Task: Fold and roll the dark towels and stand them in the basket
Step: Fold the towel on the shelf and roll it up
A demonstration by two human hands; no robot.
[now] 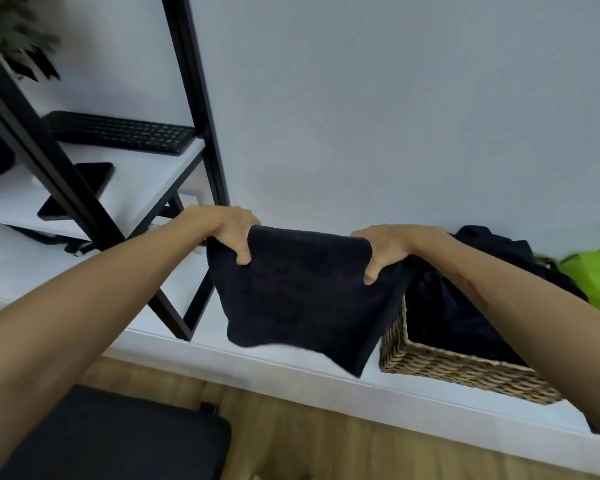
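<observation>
A dark towel [302, 292] hangs in the air above the white table [291, 362], stretched between both hands. My left hand [229, 230] grips its upper left corner and my right hand [385, 247] grips its upper right corner, thumbs on the near side. The towel's lower edge hangs loose just above the table's front. To the right stands a woven wicker basket [458, 368] with more dark towels [454, 306] heaped in it and spilling over its back rim.
A black-framed shelf unit [194, 133] stands at the left with a keyboard [118, 131] and a phone [80, 188] on its white shelf. A green cloth [596, 282] lies at far right. A dark padded seat [118, 438] sits below on the wooden floor.
</observation>
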